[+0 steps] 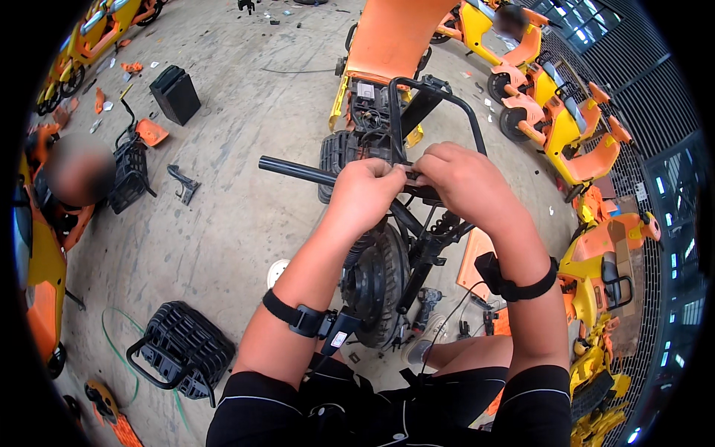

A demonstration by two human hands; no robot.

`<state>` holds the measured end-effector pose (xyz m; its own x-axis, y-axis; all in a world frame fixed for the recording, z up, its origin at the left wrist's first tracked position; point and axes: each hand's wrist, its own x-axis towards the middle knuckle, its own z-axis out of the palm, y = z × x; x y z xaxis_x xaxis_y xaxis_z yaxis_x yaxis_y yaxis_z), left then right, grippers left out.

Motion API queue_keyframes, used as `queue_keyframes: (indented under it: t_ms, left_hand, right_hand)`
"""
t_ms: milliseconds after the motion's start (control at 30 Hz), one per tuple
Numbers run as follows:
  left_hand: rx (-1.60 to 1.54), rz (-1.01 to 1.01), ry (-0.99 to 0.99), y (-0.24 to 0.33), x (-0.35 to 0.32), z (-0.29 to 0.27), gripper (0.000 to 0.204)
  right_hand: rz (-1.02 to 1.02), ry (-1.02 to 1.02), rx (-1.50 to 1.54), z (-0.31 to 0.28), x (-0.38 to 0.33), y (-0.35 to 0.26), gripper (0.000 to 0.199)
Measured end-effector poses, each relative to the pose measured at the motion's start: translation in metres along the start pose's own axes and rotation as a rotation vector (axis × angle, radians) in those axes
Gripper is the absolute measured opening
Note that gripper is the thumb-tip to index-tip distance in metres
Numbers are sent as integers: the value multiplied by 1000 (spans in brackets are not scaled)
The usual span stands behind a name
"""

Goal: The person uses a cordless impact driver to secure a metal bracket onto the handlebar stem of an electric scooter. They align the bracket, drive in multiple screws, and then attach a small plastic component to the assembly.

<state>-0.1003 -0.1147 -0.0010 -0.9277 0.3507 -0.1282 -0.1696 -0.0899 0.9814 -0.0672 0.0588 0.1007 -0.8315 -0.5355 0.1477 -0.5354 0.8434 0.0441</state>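
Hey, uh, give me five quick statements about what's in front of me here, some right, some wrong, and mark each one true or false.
1. The left hand and right hand are close together at the partly stripped scooter. True.
2. Both hands wear gloves. False: they are bare.
3. A power tool lies on the floor, to the right of the wheel. True.
4. The tall black box stands to the right of the hands. False: the black box stands at the upper left.
5. The scooters along the right are blue. False: those scooters are orange and yellow.
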Motion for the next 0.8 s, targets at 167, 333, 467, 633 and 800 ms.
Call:
queue_keyframes:
  t_ms: [167, 333, 467, 633, 800]
  left_hand:
    - [-4, 3, -2, -4, 2, 0, 39]
    - [21, 17, 5, -4, 2, -1, 39]
    - [28, 15, 9, -3, 2, -1, 38]
    - [21, 34, -4, -7, 4, -1, 34]
    - [32, 30, -5, -3, 1, -2, 34]
  right_hand:
    - [-38, -29, -134, -4, 5, -9, 9]
    - [-57, -55, -183, -3, 6, -9, 8]
    - [-40, -24, -50, 6, 2, -1, 12]
    - [13, -34, 56, 8, 0, 3, 14]
    - [-18, -36, -84, 2, 6, -4, 13]
